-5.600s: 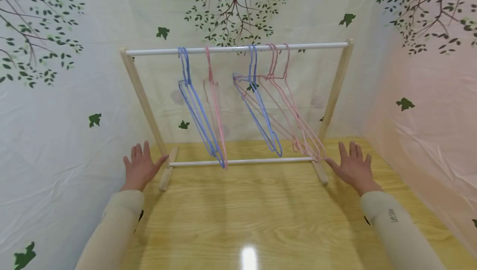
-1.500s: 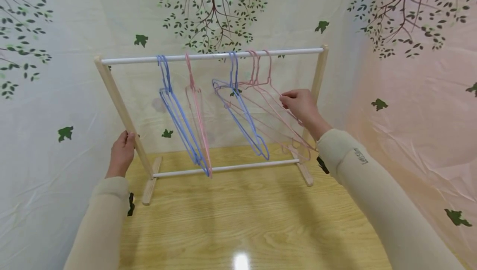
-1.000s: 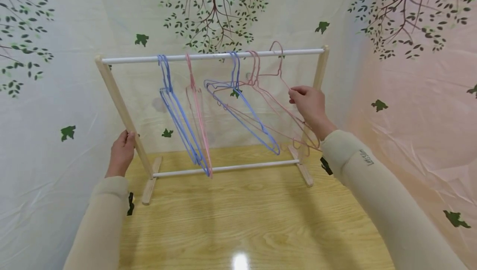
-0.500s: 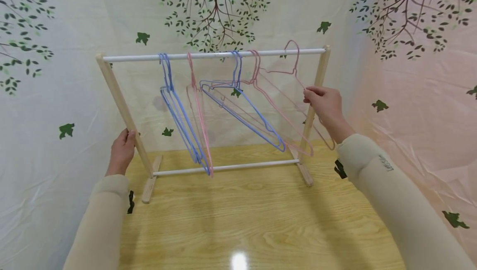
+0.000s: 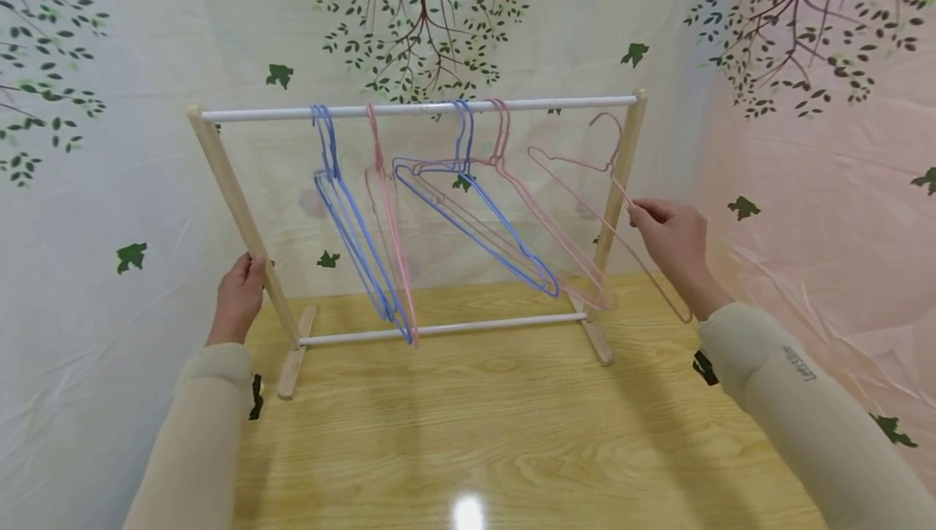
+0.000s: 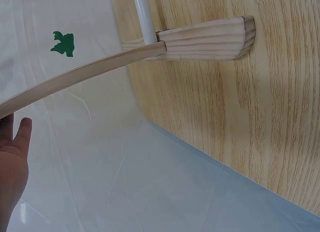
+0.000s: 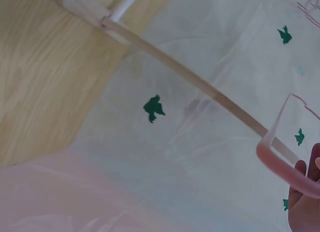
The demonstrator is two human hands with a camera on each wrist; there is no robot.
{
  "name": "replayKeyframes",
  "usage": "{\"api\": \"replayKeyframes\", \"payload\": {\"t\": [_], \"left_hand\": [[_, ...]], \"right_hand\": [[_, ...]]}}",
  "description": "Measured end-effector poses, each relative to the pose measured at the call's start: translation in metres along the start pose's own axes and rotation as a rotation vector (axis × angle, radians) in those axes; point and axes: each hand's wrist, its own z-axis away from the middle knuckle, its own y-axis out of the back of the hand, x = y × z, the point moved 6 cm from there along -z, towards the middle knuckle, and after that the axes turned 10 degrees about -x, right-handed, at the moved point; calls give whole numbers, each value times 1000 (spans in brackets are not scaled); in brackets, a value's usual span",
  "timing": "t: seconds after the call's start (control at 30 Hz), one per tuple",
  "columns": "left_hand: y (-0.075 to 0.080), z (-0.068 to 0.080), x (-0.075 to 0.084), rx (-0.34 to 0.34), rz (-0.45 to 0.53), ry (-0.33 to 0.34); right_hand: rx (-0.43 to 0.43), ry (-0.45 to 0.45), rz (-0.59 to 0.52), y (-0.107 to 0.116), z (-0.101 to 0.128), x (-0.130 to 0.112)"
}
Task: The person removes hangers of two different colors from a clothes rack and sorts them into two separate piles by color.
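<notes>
Pink hanger (image 5: 613, 205) off the rail, held in air at rack's right end; right hand (image 5: 673, 233) pinches its sloping wire. Left hand (image 5: 237, 298) grips rack's left post (image 5: 241, 221). Other hangers (image 5: 439, 213) on rail (image 5: 417, 110); rack on desk (image 5: 475, 432).

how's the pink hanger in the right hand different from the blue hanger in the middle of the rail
The pink hanger is off the top rail, its hook free in the air; the blue hanger hangs hooked on that rail. The right hand pinches the pink one; no hand touches the blue one. Both are thin wire hangers.
</notes>
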Motion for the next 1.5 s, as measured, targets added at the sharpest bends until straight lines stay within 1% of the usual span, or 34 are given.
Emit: {"api": "replayKeyframes", "payload": {"t": [0.17,0.27,0.37,0.5,0.67,0.8,0.9,1.1,1.23,1.37,1.43,1.5], "left_hand": [[-1,-1,0,-6,-3,2],[-1,-2,0,-10,2,4],[-2,-1,1,-14,1,3],[-2,-2,3,-13,-10,-6],[-2,-3,3,-6,-20,-12],[-2,-3,3,-10,-20,-12],[-2,-3,3,-10,-23,-14],[-1,-3,4,-4,-24,-19],[0,-2,3,-8,-18,-19],[-1,-2,1,-20,-6,-14],[-1,-2,0,-21,-4,-11],[-1,-2,-1,-18,-11,-11]], "right_hand": [[22,72,50,4,17,16],[22,84,65,6,28,30],[1,64,73,8,41,48],[-47,29,77,8,63,72],[-109,22,125,1,91,98],[-159,7,157,-5,111,115],[-208,-24,152,-10,124,123],[-304,-94,92,-21,144,131],[-361,-149,-23,-30,153,134],[-424,-236,-133,-43,161,139],[-462,-279,-161,-51,166,143],[-498,-298,-166,-58,170,147]]}}
